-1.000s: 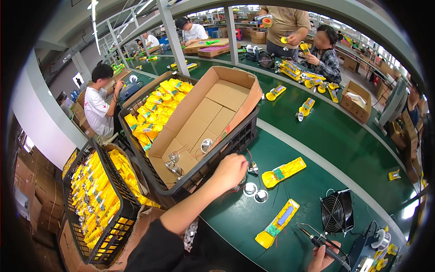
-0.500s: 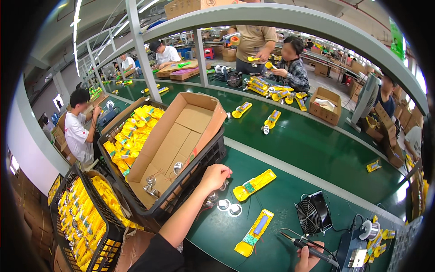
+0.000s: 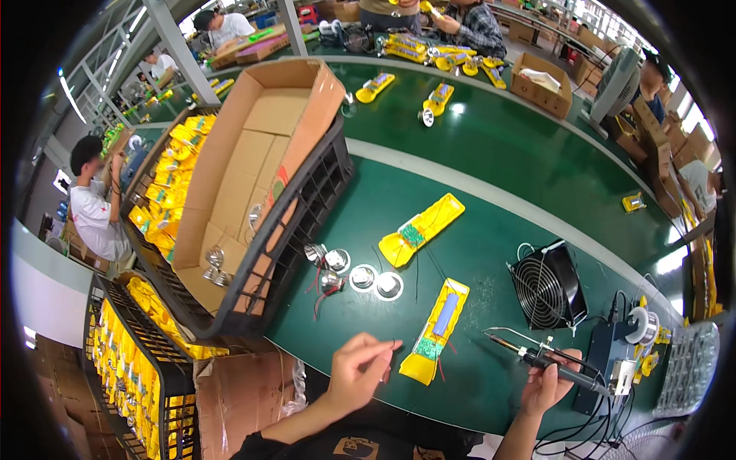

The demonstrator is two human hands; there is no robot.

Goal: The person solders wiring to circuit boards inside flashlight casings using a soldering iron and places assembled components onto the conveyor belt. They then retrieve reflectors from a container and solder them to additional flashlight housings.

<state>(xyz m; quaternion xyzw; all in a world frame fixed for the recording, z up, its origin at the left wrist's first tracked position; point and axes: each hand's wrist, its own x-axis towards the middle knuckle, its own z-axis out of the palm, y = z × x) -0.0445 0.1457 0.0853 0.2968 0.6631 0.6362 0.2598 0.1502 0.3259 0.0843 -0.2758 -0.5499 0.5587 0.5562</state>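
The grip of the right hand point(image 3: 547, 389) is closed around the soldering iron point(image 3: 573, 375), whose tip points to the left above the desk point(image 3: 475, 402). The left hand point(image 3: 360, 373) has its fingers bent close to the thumb; I cannot tell if they pinch something thin. Just to its right, the near yellow casing point(image 3: 418, 369) lies on the desk, with a green board point(image 3: 428, 349) and a blue battery point(image 3: 445, 316). Farther lies another yellow casing point(image 3: 438, 220), and to its left are silver cups point(image 3: 388, 286). A black fan point(image 3: 539, 285) stands at the far right.
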